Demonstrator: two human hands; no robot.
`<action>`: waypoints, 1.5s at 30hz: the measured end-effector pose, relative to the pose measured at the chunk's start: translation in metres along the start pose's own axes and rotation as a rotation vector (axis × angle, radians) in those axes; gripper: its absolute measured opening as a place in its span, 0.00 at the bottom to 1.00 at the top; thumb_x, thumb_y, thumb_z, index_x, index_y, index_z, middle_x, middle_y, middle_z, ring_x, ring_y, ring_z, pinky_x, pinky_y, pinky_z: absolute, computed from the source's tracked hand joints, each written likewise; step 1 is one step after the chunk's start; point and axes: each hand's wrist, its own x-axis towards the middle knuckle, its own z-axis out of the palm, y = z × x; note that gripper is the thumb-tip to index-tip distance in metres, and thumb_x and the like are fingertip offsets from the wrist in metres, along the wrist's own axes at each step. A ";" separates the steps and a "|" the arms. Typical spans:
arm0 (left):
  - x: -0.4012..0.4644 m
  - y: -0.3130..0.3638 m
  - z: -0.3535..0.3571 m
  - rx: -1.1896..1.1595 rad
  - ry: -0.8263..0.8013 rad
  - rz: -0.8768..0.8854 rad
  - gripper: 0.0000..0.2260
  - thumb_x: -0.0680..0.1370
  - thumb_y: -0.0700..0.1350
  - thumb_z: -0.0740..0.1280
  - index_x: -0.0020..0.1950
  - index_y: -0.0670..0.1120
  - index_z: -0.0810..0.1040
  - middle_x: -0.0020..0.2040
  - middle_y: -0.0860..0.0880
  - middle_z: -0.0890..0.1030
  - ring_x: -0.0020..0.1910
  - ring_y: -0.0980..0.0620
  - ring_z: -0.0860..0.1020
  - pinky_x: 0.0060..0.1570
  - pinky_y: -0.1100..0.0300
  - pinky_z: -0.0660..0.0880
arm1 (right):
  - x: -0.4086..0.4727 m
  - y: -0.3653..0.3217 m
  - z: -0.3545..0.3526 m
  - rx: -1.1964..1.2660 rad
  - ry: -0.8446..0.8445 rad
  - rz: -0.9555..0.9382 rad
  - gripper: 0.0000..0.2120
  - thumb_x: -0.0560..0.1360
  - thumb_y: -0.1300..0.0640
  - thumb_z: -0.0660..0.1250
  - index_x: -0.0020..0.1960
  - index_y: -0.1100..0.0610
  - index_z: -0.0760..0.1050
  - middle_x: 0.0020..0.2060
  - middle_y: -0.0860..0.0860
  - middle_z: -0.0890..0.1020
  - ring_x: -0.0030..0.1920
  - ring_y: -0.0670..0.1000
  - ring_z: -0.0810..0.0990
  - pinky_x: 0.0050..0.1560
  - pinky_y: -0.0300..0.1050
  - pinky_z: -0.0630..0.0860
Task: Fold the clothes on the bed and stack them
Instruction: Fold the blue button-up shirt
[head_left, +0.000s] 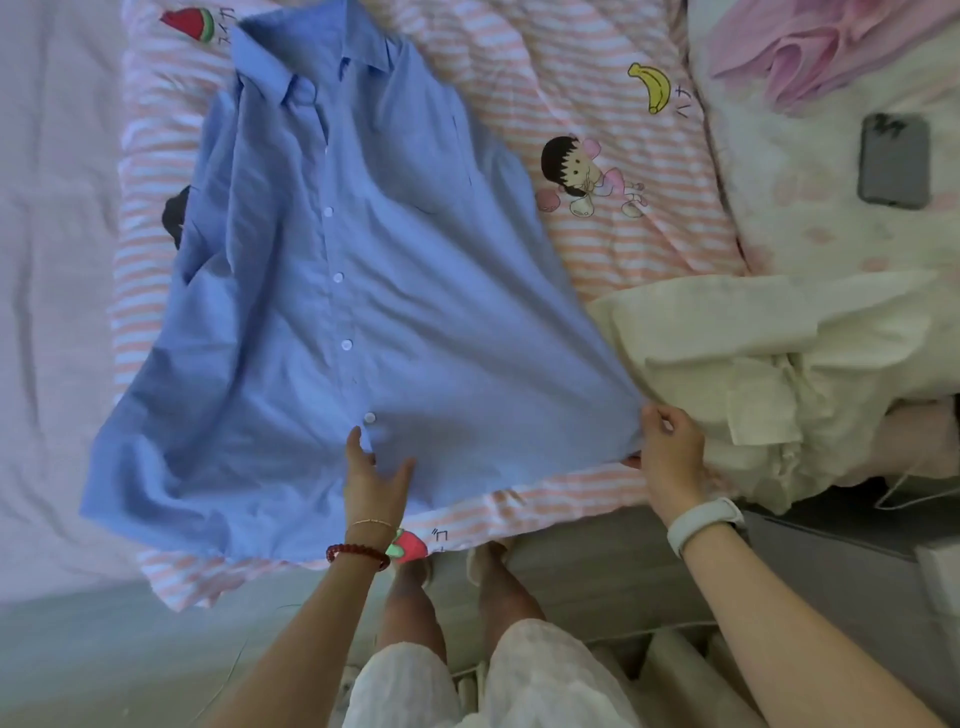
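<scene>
While the blue shirt (332, 291) is spread button-side up on the striped quilt (613, 244), its hem corner is pinched by the right hand (670, 457), fingers curled round the cloth; the left hand (374, 483) is held open, fingers spread, resting on the hem just below the lowest button.

Risks, as judged:
- The corner may be pulled too far toward the right-hand fingers, so that the shirt is dragged askew and the placket is twisted off line.
- The hem nearest the left fingers overhangs the quilt edge; the cloth may be let slide toward the floor if the grip is released.
- The sleeve, bunched well beyond the left fingertips on the far left side, may be folded in crumpled.
- The cream garment (769, 364), heaped just beside the right knuckles, may be caught up with the corner.

Materials and shapes:
- Shirt: thin woven cloth, limp, finely creased, stiff pointed collar, small white buttons, chest pocket.
- Quilt: soft printed cotton, pink and white stripes, cartoon motifs, rumpled.
- Cream garment: light, crinkled, unfolded.
- Phone (893, 161): rigid dark slab, well beyond the right fingers
</scene>
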 end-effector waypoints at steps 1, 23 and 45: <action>0.001 0.000 0.000 -0.013 0.023 -0.005 0.30 0.73 0.38 0.69 0.72 0.46 0.60 0.43 0.42 0.76 0.40 0.43 0.75 0.36 0.63 0.67 | 0.001 0.000 -0.002 -0.025 0.012 -0.025 0.06 0.78 0.58 0.60 0.48 0.59 0.73 0.45 0.57 0.77 0.42 0.55 0.77 0.28 0.41 0.76; -0.013 -0.045 -0.059 0.108 0.335 0.012 0.19 0.73 0.33 0.66 0.64 0.34 0.71 0.64 0.34 0.68 0.65 0.37 0.66 0.64 0.50 0.61 | -0.081 0.011 0.100 -1.289 -0.788 -0.881 0.23 0.80 0.53 0.52 0.74 0.52 0.54 0.76 0.52 0.49 0.75 0.53 0.48 0.71 0.54 0.52; 0.065 -0.099 -0.209 -0.301 -0.046 -0.159 0.12 0.66 0.51 0.63 0.37 0.44 0.66 0.34 0.48 0.68 0.38 0.50 0.65 0.35 0.58 0.64 | -0.187 0.003 0.215 -0.247 -0.517 0.149 0.12 0.76 0.65 0.60 0.33 0.59 0.68 0.30 0.54 0.69 0.34 0.52 0.66 0.36 0.44 0.63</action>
